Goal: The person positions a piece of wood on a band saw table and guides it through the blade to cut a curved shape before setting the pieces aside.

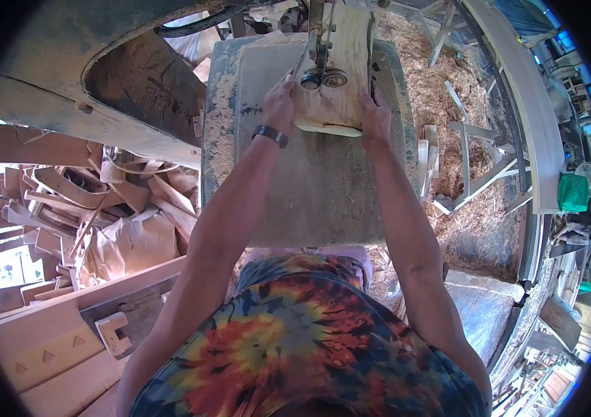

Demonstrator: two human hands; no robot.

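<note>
Presently, head view: a pale, rough-edged slab of wood (341,76) lay flat on the grey, sawdust-strewn metal saw table (323,187), its far part under the dark blade guide with two round rollers (323,75). The left hand (280,105), a black wristband (270,135) at its wrist, pressed closed against the slab's left edge; the right hand (376,118) gripped the right edge. Judgement: mid-cut, the slab being fed to the blade. Next push would call for even pressure from both sides, fingers kept clear of the blade line. Offcuts and shavings (448,139) lay right of the table.
</note>
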